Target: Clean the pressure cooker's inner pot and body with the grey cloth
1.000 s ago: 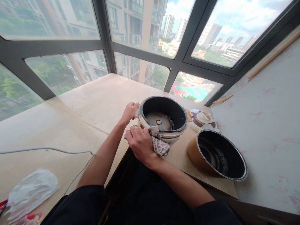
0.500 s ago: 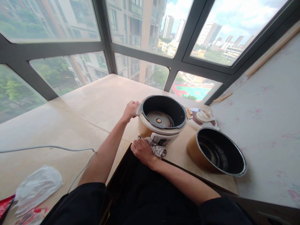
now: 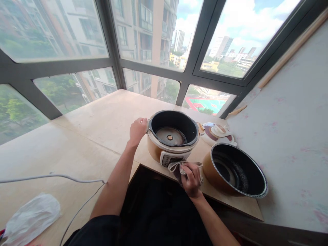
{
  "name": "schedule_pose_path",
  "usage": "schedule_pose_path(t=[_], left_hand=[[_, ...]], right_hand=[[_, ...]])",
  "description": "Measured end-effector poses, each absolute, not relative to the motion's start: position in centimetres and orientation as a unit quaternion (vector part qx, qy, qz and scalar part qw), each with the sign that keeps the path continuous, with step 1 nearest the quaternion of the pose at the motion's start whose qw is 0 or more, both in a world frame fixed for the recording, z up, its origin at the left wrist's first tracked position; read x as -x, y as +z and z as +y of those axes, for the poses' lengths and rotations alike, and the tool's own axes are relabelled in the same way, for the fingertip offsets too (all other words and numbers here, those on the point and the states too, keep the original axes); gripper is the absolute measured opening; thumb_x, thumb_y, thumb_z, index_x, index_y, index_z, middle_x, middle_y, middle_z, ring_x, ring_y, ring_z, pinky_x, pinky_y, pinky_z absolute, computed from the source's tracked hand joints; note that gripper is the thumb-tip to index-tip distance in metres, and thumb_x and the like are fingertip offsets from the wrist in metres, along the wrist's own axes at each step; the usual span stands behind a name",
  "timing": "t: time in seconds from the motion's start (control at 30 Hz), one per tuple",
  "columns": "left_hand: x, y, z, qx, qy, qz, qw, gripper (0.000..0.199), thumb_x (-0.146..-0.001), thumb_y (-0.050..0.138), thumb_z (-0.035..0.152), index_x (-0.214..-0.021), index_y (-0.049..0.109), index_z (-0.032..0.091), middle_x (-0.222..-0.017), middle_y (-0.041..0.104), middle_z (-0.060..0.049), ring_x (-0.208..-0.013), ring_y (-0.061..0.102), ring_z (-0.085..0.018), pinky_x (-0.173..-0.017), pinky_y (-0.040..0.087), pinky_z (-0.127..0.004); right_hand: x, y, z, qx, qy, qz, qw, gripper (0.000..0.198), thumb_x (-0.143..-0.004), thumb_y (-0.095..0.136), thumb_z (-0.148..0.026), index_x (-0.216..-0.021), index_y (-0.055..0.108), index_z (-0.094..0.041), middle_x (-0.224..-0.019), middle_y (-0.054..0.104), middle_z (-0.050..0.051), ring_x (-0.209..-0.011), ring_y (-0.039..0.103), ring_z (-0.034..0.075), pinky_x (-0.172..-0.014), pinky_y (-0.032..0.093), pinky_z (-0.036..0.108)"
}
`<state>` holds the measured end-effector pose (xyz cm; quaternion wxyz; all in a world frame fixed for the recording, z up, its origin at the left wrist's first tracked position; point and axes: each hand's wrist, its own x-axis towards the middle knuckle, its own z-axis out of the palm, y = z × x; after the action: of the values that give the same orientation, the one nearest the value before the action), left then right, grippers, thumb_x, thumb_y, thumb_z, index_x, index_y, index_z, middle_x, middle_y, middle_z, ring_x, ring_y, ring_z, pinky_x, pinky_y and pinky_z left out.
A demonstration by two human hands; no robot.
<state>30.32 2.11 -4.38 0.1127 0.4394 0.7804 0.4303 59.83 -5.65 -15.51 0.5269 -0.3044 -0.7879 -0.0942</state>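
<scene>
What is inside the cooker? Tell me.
Inside the cooker, a grey plate lies at the bottom with a small round knob at its centre, ringed by dark walls. The near rim covers the near wall's inner face.

No readable text; cooker panel too blurred.

Flowered wallpaper on the right, an electric cooker and far windows facing an apartment block are suggesting a home.

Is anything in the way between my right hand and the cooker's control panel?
Just the cloth bunched in your right hand, at the lower right of the control panel on the cooker. Nothing else visible stands between them.
</scene>
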Motion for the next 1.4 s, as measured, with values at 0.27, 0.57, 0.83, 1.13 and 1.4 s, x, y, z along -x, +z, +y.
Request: schedule_pose_path(t=[0.27, 0.57, 0.83, 1.13, 1.4], left_hand=[[-32.0, -3.4, 0.9, -0.471, 0.31, 0.825, -0.044, 0.035, -0.097, 0.038, 0.03, -0.104, 0.07, 0.017, -0.11, 0.068, -0.017, -0.095, 0.065, -0.029, -0.07, 0.039, -0.032], [-32.0, -3.6, 1.0, -0.449, 0.346, 0.824, -0.007, 0.035, -0.098, 0.039, 0.034, -0.093, 0.071, 0.019, -0.096, 0.072, -0.014, -0.084, 0.063, -0.028, -0.067, 0.034, -0.031], [-32.0, -3.3, 2.3, -0.432, 0.356, 0.829, -0.005, 0.033, -0.096, 0.041, 0.031, -0.1, 0.072, 0.019, -0.103, 0.072, -0.015, -0.095, 0.063, -0.029, -0.079, 0.04, -0.035], [-32.2, -3.1, 3.3, -0.43, 0.327, 0.841, -0.011, 0.032, -0.097, 0.043, 0.031, -0.1, 0.072, 0.019, -0.108, 0.072, -0.014, -0.099, 0.063, -0.028, -0.081, 0.04, -0.035], [-32.1, -3.3, 3.1, -0.44, 0.34, 0.831, -0.007, 0.032, -0.096, 0.044, 0.031, -0.094, 0.073, 0.018, -0.102, 0.072, -0.013, -0.092, 0.062, -0.025, -0.077, 0.038, -0.033]], right_hand=[[-59.8, -13.2, -2.3, 0.468, -0.034, -0.557, 0.685, 0.011, -0.091, 0.063, -0.025, -0.097, 0.063, -0.016, -0.097, 0.064, 0.012, -0.096, 0.063, 0.024, -0.092, 0.052, 0.045], [-57.4, -7.7, -1.7, 0.44, -0.045, -0.518, 0.732, 0.012, -0.092, 0.063, -0.026, -0.1, 0.057, -0.019, -0.099, 0.059, 0.009, -0.098, 0.062, 0.022, -0.091, 0.053, 0.045], [-54.7, -8.1, -4.6, 0.324, -0.094, -0.651, 0.68, 0.024, -0.088, 0.065, -0.012, -0.108, 0.06, -0.024, -0.098, 0.059, 0.005, -0.091, 0.061, 0.019, -0.08, 0.054, 0.038], [-55.4, -9.4, -4.5, 0.279, -0.111, -0.709, 0.639, 0.029, -0.085, 0.07, -0.02, -0.112, 0.059, -0.023, -0.107, 0.058, 0.009, -0.1, 0.059, 0.023, -0.086, 0.052, 0.04], [-57.2, -12.9, -3.3, 0.312, -0.081, -0.688, 0.65, 0.038, -0.084, 0.072, -0.028, -0.117, 0.054, -0.023, -0.12, 0.053, 0.012, -0.112, 0.056, 0.026, -0.093, 0.051, 0.047]])
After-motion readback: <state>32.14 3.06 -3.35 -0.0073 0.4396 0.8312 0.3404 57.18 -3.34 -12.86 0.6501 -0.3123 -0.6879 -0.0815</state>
